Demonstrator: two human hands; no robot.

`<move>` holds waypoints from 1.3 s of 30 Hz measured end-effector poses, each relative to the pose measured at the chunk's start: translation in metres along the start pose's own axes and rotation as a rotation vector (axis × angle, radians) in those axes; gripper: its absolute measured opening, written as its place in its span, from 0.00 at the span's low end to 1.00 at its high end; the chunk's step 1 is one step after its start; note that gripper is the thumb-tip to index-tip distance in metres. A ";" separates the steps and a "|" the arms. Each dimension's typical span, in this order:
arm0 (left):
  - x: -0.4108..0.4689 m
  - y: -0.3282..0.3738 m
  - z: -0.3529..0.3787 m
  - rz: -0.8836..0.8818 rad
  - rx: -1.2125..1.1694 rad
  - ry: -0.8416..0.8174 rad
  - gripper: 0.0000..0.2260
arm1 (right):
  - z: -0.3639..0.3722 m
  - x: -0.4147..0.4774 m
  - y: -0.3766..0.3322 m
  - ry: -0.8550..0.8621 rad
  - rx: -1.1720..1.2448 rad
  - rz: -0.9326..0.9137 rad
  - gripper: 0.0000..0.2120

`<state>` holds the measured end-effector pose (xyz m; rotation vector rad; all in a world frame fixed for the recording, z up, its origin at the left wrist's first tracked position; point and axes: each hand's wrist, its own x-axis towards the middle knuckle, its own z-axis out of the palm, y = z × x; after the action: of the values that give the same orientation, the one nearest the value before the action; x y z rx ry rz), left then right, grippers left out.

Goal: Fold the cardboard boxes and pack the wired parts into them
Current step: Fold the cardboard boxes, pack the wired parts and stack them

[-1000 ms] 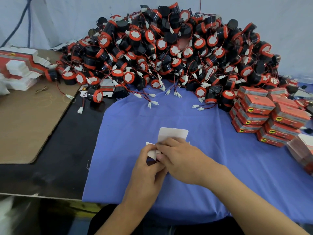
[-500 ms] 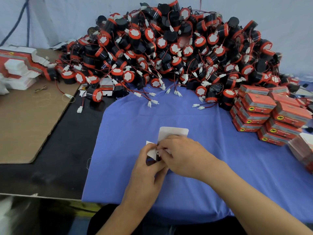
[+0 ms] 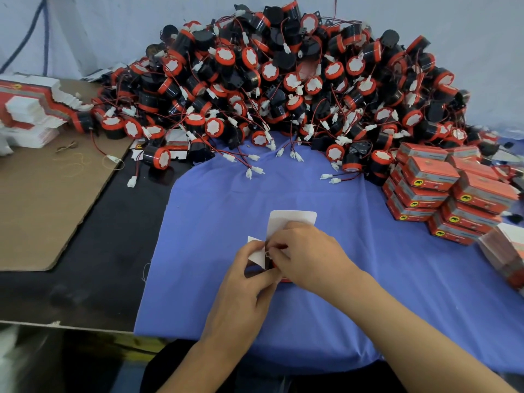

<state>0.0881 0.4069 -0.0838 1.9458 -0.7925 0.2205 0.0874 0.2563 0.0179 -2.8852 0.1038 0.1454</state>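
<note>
One box [image 3: 293, 220], white inside and red outside, sits near-centre on the blue cloth [image 3: 226, 205], lid flap pointing far. Left hand [image 3: 244, 282] fingers pinch its left flap; right hand [image 3: 309, 254] fingers curl round it.

no legible text, packed red boxes [image 3: 431, 178] bear a yellow emblem, print too blurred

Two bare hands in view: left hand [image 3: 243, 282], right hand [image 3: 309, 256]. Left forearm [image 3: 204, 355] and right forearm [image 3: 411, 333] uncovered to frame edge. Dark, near-black garment [image 3: 181, 373] at lower edge beneath arms; kind of garment cannot be told.
</note>
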 end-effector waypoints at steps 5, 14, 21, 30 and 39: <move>0.000 0.002 -0.002 -0.037 -0.034 0.024 0.08 | 0.001 -0.001 0.000 0.058 0.036 0.011 0.09; -0.002 0.005 -0.007 -0.133 -0.094 0.103 0.12 | 0.009 -0.003 -0.006 0.119 -0.064 0.002 0.11; -0.003 0.006 -0.006 -0.168 -0.107 0.149 0.15 | 0.008 -0.015 0.006 -0.008 -0.153 -0.181 0.12; -0.002 0.012 -0.008 -0.246 -0.290 0.191 0.31 | 0.024 -0.026 0.034 0.339 0.320 -0.276 0.14; -0.001 0.011 -0.007 -0.269 -0.249 0.109 0.31 | 0.073 -0.050 0.022 0.798 1.133 0.107 0.10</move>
<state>0.0814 0.4099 -0.0727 1.7650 -0.4563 0.0612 0.0298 0.2563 -0.0524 -1.6523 0.3439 -0.7847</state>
